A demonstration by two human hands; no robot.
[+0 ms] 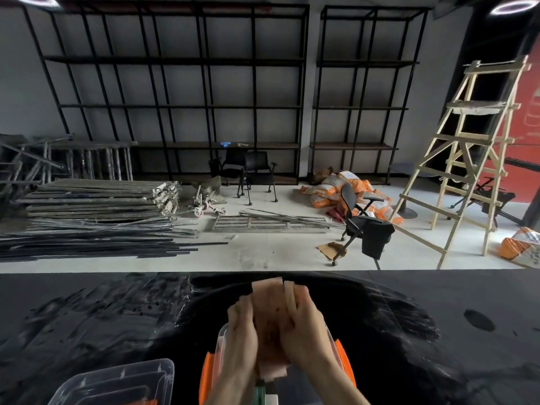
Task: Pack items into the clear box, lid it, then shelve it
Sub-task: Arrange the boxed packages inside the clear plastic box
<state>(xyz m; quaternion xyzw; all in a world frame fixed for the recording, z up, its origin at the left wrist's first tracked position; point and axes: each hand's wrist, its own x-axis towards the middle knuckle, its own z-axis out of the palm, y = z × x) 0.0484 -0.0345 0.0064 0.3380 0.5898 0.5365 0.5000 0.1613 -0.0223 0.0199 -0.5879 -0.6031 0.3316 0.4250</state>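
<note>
Both hands, left hand (242, 340) and right hand (304, 334), clasp a pinkish bundle (270, 305) above the clear box (223, 343), likely to lower it in level.

The table (87, 317) is covered in black, glossy, streaked film. The clear box (222, 343) and the lid (117, 381) are seen as smooth transparent plastic. Raw wood is shown by the ladder (467, 147), matt black metal by the shelving (175, 106).
</note>
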